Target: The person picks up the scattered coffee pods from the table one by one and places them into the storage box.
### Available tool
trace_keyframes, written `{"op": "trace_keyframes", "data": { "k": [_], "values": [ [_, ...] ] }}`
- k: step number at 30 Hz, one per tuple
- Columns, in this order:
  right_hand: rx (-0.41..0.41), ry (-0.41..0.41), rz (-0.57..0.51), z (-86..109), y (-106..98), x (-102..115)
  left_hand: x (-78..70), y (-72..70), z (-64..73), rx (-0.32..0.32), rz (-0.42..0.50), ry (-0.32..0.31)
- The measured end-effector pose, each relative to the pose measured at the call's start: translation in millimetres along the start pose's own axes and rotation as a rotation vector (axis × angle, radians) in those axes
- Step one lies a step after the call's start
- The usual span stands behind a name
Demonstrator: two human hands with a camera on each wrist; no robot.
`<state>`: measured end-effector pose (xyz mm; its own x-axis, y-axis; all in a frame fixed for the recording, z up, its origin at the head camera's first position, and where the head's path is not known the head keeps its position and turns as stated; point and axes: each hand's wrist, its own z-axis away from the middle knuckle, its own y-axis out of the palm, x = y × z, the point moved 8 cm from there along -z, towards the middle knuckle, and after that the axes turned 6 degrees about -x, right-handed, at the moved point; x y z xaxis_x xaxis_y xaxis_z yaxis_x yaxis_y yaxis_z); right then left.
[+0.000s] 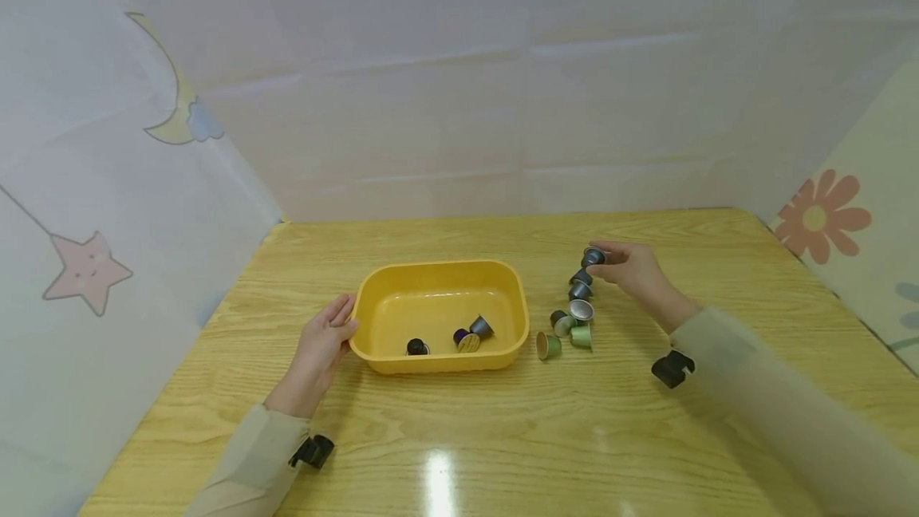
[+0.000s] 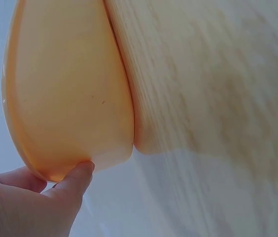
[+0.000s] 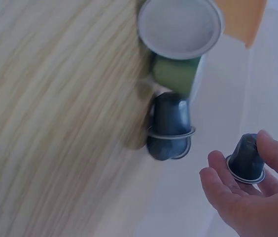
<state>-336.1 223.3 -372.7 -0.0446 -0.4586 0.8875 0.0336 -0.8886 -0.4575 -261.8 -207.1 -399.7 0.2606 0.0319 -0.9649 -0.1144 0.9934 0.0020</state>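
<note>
My left hand [image 1: 321, 345] grips the left end of a yellow plastic tub [image 1: 438, 363]. In the left wrist view, the thumb [image 2: 77, 181] presses the tub's outer wall and the other fingers are at its rim. Beyond the tub on the right, my right hand [image 1: 633, 271] pinches a dark coffee capsule [image 3: 246, 160] between thumb and fingers, its wide rim facing down in the right wrist view. Close beside that hand, more dark capsules [image 1: 580, 290] stand in a line on the table, followed by a capsule showing its silver lid [image 1: 581, 310].
Inside the tub lie a black capsule [image 1: 416, 347], a capsule with a yellowish lid [image 1: 469, 342] and a dark grey one [image 1: 482, 327]. Green capsules [image 1: 581, 337] lie just right of the tub on the wooden table [image 1: 531, 437]. A pale printed sheet [image 1: 459, 126] rises behind.
</note>
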Motion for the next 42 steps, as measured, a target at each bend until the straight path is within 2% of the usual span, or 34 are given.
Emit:
{"op": "trace_keyframes", "data": {
  "k": [11,26,36,42],
  "values": [
    [0.023,-0.026,-0.024,9.8,13,22,-0.4,0.4,0.3,-0.005,-0.001,-0.01],
    [0.055,-0.081,-0.011,16.9,33,50,-2.6,2.8,0.7,-0.008,-0.011,0.015],
    [0.063,-0.034,-0.089,15.8,46,59,-2.5,5.2,2.0,-0.012,-0.011,0.015],
    [0.081,-0.064,-0.125,16.7,55,64,-1.7,5.8,2.3,-0.016,0.001,0.009]
  ]
}}
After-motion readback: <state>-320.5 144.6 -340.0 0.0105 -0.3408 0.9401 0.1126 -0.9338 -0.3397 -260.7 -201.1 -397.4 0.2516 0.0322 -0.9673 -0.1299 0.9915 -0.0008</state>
